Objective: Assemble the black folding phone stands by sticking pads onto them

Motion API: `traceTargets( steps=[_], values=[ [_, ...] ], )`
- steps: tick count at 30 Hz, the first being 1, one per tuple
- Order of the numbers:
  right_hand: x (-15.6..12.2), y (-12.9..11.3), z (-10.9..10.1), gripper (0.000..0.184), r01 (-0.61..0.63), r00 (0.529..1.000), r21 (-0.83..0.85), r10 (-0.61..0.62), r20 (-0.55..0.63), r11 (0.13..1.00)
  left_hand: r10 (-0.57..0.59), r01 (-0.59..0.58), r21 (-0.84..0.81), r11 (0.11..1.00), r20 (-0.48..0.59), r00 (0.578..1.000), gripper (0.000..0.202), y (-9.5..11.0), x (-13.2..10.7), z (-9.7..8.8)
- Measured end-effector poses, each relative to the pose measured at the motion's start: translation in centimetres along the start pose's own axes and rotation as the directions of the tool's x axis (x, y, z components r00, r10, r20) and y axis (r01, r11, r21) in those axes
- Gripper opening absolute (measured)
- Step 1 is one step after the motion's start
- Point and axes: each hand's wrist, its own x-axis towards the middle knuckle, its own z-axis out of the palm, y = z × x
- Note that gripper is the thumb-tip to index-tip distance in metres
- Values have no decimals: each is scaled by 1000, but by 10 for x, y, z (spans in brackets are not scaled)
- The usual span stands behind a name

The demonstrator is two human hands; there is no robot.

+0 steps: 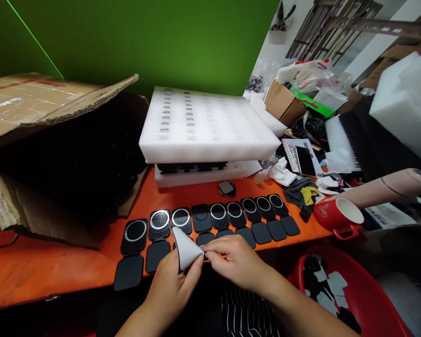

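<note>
A thin pad, white on the face I see with a dark edge (187,250), is bent into a cone shape between my hands. My left hand (171,281) grips its lower side, thumb pressed along the edge. The fingertips of my right hand (233,257) pinch its right corner, where something small and dark shows. Just beyond, several black hinged two-panel pieces with silver rings (218,211) lie unfolded in a row along the orange table (91,271). One of them, a black piece without a bright ring (201,217), sits mid-row, its lower panel partly covered by my hands.
White foam trays (210,150) are stacked behind the row, with a small dark pad (227,188) before them. An open cardboard box (49,103) stands left. At right are a red mug (338,217), a phone (304,160) and a red basin (368,295) holding black and white pieces.
</note>
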Motion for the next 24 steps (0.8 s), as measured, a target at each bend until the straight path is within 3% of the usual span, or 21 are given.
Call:
traceTargets(
  steps=[3, 5, 7, 9, 11, 12, 14, 16, 17, 19, 21, 24],
  values=[
    [2, 8, -9, 26, -69, 997, 3, 69, -19, 998, 10, -9, -21, 1000, 17, 1000, 20, -1, -2, -5],
    [4, 20, -23, 24, -149, 980, 25, 151, -128, 988, -49, 57, -158, 986, 57, 997, 22, -2, -6, -11],
    [4, 33, -40, 24, -248, 916, 75, 259, -308, 966, -139, 185, -325, 928, 160, 977, 25, -2, -11, -17],
    [4, 42, -51, 25, -306, 804, 51, 287, -521, 951, -188, 300, -425, 854, 286, 940, 28, -2, -16, -20],
    [1, 43, -51, 23, -281, 716, -65, 164, -679, 957, -157, 328, -450, 831, 375, 914, 33, 0, -18, -20],
    [-1, 42, -46, 22, -219, 723, -133, 69, -687, 966, -126, 310, -450, 838, 392, 911, 36, 2, -18, -19],
    [-6, 36, -29, 19, 5, 837, -194, -110, -536, 981, -64, 244, -431, 869, 392, 918, 39, 4, -16, -16],
    [-10, 31, -10, 19, 151, 926, -66, -165, -339, 986, -17, 158, -365, 918, 361, 932, 44, 4, -15, -15],
    [-11, 31, -3, 19, 126, 949, 39, -109, -294, 991, -1, 107, -302, 947, 333, 943, 47, 4, -14, -15],
    [-9, 31, 5, 26, -70, 960, 283, 141, -241, 957, 63, -20, -147, 989, 292, 954, 53, 4, -13, -17],
    [-4, 33, 5, 31, -295, 931, 482, 361, -47, 825, 172, -173, -23, 985, 299, 939, 58, 6, -12, -22],
    [6, 35, 0, 31, -521, 853, 537, 410, 322, 663, 322, -365, 57, 929, 358, 876, 68, 12, -10, -31]
  ],
)
